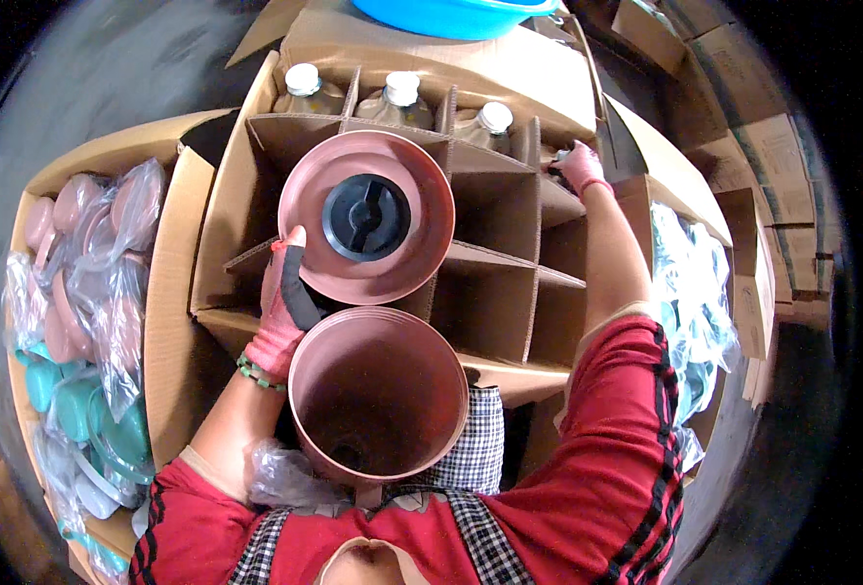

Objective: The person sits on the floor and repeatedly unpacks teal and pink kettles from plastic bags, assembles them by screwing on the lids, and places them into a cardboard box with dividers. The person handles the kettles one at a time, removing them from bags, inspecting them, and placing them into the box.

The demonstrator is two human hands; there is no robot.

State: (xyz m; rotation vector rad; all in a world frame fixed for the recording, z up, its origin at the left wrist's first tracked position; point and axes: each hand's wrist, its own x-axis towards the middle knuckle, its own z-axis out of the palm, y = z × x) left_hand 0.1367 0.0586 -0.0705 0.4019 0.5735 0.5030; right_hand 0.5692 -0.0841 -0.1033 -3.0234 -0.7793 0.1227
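Red sleeves (612, 419) splay, left hand (283, 320) pinching pink lid (368, 216), right hand (582, 170) outstretched.

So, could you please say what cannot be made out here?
In the head view:
Pink-gloved right hand: whatever it may hold, mostly hidden by the hand.
Pink-gloved left hand: most fingers beneath the round pink plastic lid.
White-capped clear bottles: bases behind brown cardboard dividers.
Blue plastic basin: far side cut by top edge.

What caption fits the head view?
Left hand holds a round pink lid; right hand reaches across a divided cardboard box.
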